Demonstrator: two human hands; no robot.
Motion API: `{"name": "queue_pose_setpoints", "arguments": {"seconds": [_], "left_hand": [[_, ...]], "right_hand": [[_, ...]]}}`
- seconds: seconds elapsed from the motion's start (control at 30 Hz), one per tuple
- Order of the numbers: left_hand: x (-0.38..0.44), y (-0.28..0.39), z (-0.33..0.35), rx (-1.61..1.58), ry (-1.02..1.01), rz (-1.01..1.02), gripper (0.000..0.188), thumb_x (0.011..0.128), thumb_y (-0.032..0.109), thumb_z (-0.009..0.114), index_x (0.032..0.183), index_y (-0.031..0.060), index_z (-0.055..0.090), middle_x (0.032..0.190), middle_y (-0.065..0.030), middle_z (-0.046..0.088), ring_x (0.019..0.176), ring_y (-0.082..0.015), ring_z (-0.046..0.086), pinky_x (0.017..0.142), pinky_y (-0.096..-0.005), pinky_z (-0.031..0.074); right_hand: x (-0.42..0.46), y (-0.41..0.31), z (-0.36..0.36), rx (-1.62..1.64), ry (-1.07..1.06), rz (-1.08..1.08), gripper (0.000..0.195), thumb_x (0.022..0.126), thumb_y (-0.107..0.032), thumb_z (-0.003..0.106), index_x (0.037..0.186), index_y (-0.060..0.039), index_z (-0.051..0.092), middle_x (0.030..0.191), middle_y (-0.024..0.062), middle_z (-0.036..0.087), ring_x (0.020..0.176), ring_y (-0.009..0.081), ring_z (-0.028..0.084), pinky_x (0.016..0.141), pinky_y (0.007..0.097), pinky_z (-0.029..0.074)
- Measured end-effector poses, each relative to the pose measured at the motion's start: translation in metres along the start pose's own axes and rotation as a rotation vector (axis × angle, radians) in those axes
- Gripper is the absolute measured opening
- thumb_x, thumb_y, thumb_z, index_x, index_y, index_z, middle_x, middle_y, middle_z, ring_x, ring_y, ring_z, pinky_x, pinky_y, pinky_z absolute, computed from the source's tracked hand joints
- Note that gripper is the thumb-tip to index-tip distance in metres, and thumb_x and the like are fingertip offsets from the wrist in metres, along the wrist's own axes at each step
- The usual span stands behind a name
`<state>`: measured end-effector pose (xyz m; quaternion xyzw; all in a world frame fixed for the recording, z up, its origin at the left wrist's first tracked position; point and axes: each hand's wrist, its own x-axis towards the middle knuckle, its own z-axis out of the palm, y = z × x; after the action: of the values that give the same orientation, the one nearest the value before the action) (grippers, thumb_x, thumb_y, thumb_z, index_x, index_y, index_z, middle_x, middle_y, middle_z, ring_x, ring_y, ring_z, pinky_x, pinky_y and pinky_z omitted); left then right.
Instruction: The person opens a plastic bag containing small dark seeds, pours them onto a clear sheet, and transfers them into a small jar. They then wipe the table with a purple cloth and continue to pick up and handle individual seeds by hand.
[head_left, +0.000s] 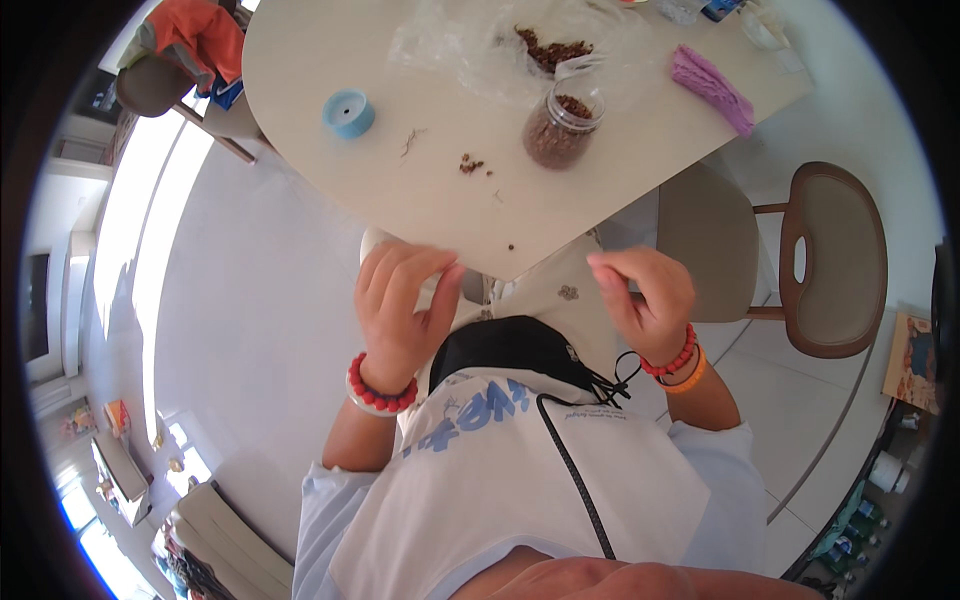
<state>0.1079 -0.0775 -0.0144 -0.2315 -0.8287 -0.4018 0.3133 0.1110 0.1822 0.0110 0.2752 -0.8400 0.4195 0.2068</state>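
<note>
My left hand (409, 304) hovers by the near left edge of the pale table (420, 191), thumb and index tip together. On the other side of the table's corner, my right hand (649, 292) is pinched the same way. Nothing shows between the fingers of either hand. A small dark crumb (511, 247) lies on the tabletop between them. Farther in stands a clear jar (559, 142), lidless and filled with brown dried bits. Left of it are a few brown crumbs (471, 165) and thin strands (411, 141). A light blue lid (349, 114) rests at the left.
Behind the jar a clear plastic bag (450, 45) holds more brown dried pieces (555, 54). A purple cloth (712, 90) lies along the right edge. One chair (832, 259) is at the right; another, with orange clothing (195, 37) over it, stands at the upper left.
</note>
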Motion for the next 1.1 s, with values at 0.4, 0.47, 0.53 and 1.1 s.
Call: {"name": "queue_pose_setpoints", "arguments": {"seconds": [0.4,0.47,0.53,1.1], "left_hand": [[0.027,0.003,0.018,0.053,-0.383,-0.011,0.016,0.076,0.003,0.075,0.090,0.0097,0.070,0.086,-0.0024,0.064,0.080,-0.0232,0.059,0.073,-0.0357,0.044],[0.030,0.001,0.019,0.052,-0.412,0.009,0.015,0.077,0.004,0.074,0.089,0.0096,0.069,0.087,-0.0024,0.064,0.080,-0.0234,0.059,0.073,-0.0361,0.043],[0.033,-0.002,0.020,0.049,-0.434,0.027,0.014,0.077,0.004,0.074,0.089,0.0093,0.068,0.088,-0.0023,0.063,0.081,-0.0235,0.059,0.072,-0.0366,0.043],[0.048,0.012,0.025,-0.260,0.102,0.058,0.021,0.076,-0.005,0.076,0.094,0.0035,0.069,0.095,-0.0098,0.063,0.081,-0.0212,0.062,0.067,-0.0304,0.050]], "right_hand": [[0.005,0.003,0.040,0.089,-0.091,0.256,0.013,0.086,0.001,0.070,0.098,-0.0024,0.068,0.087,0.0073,0.064,0.063,0.0167,0.060,0.057,0.0276,0.048],[0.004,0.003,0.040,0.105,-0.079,0.251,0.013,0.086,0.001,0.069,0.099,-0.0023,0.068,0.087,0.0073,0.064,0.063,0.0168,0.060,0.057,0.0274,0.048],[0.006,0.003,0.041,0.124,-0.069,0.253,0.013,0.086,0.002,0.069,0.099,-0.0021,0.068,0.087,0.0075,0.063,0.063,0.0166,0.060,0.057,0.0270,0.048],[0.053,-0.032,0.032,1.082,0.006,0.631,0.017,0.095,-0.009,0.067,0.105,0.0042,0.069,0.089,0.0084,0.070,0.065,0.0085,0.062,0.044,0.0192,0.046]]}}
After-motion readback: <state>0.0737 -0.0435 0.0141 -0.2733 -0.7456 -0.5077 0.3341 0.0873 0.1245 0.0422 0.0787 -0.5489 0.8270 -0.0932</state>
